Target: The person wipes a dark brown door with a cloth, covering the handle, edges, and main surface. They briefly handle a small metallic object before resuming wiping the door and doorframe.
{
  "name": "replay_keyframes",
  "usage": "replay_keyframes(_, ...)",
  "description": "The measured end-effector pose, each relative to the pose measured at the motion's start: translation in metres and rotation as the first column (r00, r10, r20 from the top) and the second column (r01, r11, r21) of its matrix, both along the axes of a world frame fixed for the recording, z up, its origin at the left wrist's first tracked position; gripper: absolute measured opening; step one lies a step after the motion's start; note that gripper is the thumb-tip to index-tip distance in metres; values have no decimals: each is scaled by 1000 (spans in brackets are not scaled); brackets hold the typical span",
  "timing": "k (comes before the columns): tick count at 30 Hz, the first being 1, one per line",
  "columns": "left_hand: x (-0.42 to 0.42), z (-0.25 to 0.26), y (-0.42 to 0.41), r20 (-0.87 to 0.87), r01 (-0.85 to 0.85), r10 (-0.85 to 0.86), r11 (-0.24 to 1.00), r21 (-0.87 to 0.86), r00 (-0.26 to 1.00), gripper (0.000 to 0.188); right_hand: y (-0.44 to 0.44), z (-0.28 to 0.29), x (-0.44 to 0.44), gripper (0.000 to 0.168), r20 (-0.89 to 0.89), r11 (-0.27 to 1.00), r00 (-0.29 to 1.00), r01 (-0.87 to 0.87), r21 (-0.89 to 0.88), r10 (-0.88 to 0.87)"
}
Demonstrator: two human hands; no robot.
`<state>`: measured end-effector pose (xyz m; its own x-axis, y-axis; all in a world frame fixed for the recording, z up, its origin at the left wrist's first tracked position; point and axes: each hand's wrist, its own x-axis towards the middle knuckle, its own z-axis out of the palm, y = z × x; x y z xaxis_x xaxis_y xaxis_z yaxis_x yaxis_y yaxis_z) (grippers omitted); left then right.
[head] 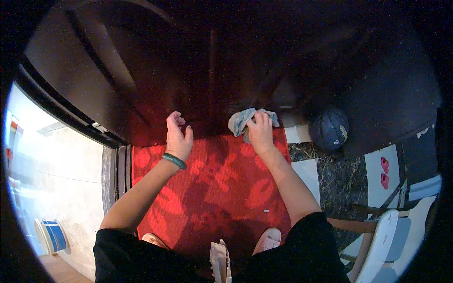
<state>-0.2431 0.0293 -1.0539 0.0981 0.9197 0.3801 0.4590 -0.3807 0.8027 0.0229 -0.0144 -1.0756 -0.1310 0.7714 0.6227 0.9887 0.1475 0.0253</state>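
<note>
My right hand [261,133] grips a crumpled grey-blue cloth [241,121] against the lower part of a dark, glossy panelled surface [212,78]. Part of the cloth is hidden beneath my fingers. To the left, my left hand [179,138] is raised with its fingers curled a little and apart, holding nothing. It is close to the same dark surface; whether it touches cannot be told. A green bangle [174,161] circles my left wrist. Below both hands lies a red floor mat [219,169] with a lighter leaf pattern.
A dark basketball [330,128] rests on the black and white tiles at right. Beyond it are pink shoes [385,173] and a chair [378,244]. At left, a doorway [118,173] opens onto bright ground with a blue and white bucket [52,236]. My slippers [268,240] are on the mat.
</note>
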Motion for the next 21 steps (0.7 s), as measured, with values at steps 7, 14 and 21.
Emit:
replay_keyframes(7,-9,1,-3,-20,3,-3,1000,-9,1000,46,1,83,-9,38,-233,990,972,38,137,-5)
replay_keyframes(14,3,-1,-7,-7,6,-6,1000,29,1000,49,4,110,3,36,-391,958,920,87,273,28)
replay_keyframes(21,8,-6,-8,-37,3,-2,1000,22,999,50,-17,24,16,30,-266,984,960,39,-173,-85)
